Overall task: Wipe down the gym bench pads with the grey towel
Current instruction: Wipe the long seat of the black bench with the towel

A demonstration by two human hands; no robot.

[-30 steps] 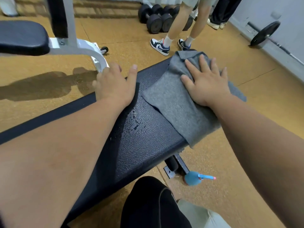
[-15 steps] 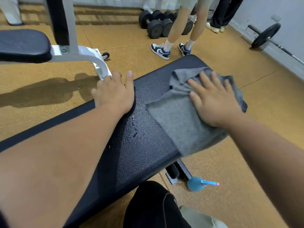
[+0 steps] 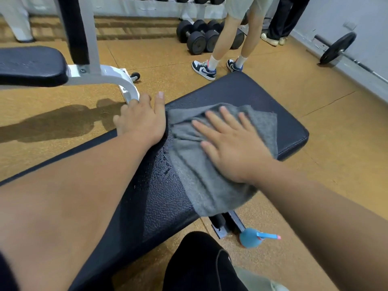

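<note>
A long black bench pad (image 3: 237, 93) runs from lower left to upper right. The grey towel (image 3: 195, 173) lies spread across it, one corner hanging over the near edge. My right hand (image 3: 233, 148) presses flat on the towel with fingers straight and spread. My left hand (image 3: 142, 118) rests on the pad's far edge just left of the towel, thumb on top, fingers curled over the edge. Small water droplets (image 3: 165, 164) sit on the pad beside the towel.
A blue spray bottle (image 3: 252, 238) stands on the cork floor by the bench foot. A second bench with a white frame (image 3: 100, 76) is at the left. Dumbbells (image 3: 197, 38), a person's legs (image 3: 228, 38) and a barbell (image 3: 338, 47) lie beyond.
My right hand has slid the towel from the pad's far end back toward my left hand, uncovering the pad's end. The left hand stays put.
</note>
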